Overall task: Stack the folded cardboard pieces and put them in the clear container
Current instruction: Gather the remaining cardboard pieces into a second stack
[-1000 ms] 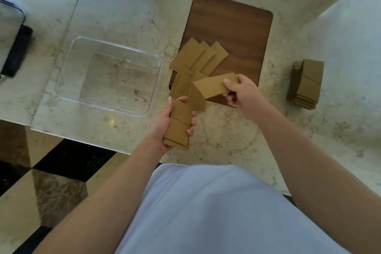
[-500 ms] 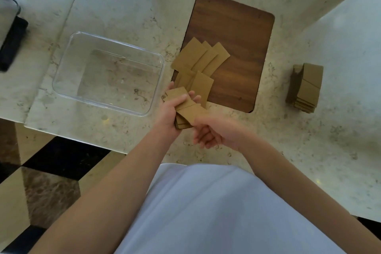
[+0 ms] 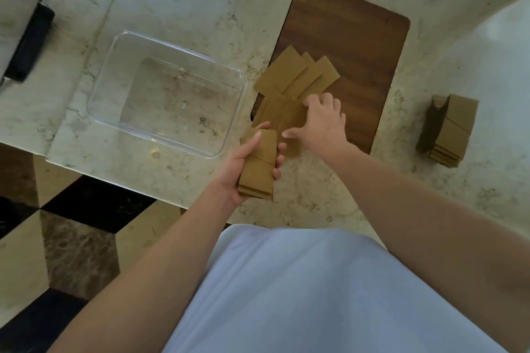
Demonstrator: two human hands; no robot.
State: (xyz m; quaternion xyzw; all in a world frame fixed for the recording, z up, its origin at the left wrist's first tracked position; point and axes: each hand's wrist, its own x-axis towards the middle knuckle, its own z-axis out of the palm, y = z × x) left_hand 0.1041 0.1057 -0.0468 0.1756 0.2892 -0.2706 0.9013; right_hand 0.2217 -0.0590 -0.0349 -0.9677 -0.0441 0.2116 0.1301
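My left hand (image 3: 243,163) grips a small stack of folded brown cardboard pieces (image 3: 259,169) above the marble counter's near edge. My right hand (image 3: 322,120) lies with fingers spread on loose cardboard pieces (image 3: 282,117) at the near left corner of the wooden board (image 3: 352,46). More loose pieces (image 3: 295,73) fan out just beyond it. The clear container (image 3: 166,94) stands to the left with nothing in it. Whether my right fingers pinch a piece is hidden.
A separate stack of folded cardboard (image 3: 450,129) sits on the counter at the right. A dark object (image 3: 31,43) and a metal-rimmed thing lie at the far left. The counter edge runs just below my left hand, with checkered floor beneath.
My right hand added its piece to the stack in my left hand, then reached forward onto the loose pieces on the board. The left hand kept holding the stack.
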